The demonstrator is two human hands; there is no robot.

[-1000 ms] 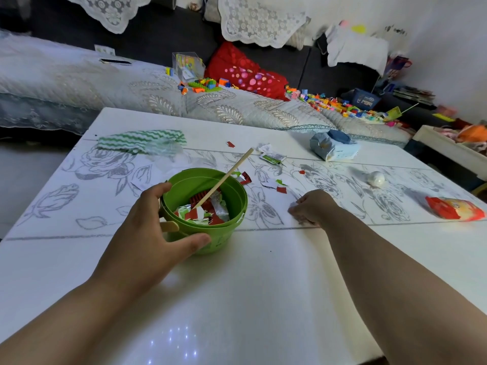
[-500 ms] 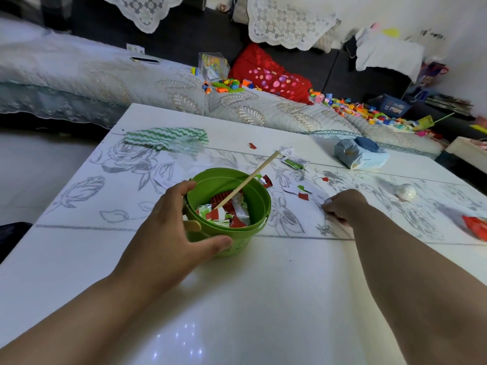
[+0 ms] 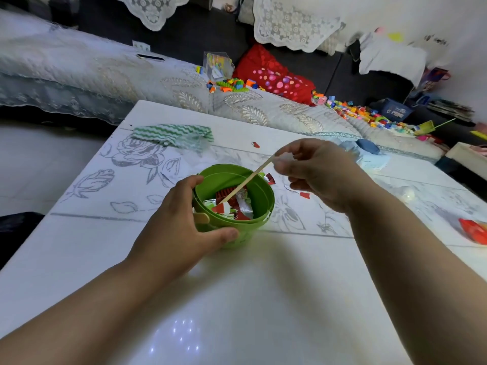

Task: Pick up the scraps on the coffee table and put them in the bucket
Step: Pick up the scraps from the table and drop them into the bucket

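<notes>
bucket [image 3: 259, 204] sits near the middle of our white coffee table [image 3: 237, 299], green, mouth up, already holding red, white and silver scraps [image 3: 232, 206]. our left hand [image 3: 181, 230] is clamped around its near-left wall, thumb along the front. a wooden stick [image 3: 247, 180] leans out of it, long axis running from the near left inside to the far right, upper end pointing away. our right hand [image 3: 319, 172] hovers just right of the rim, fingertips pinched together on a small pale scrap [image 3: 286, 156]. loose red bits [image 3: 305, 195] lie to the right.
</notes>
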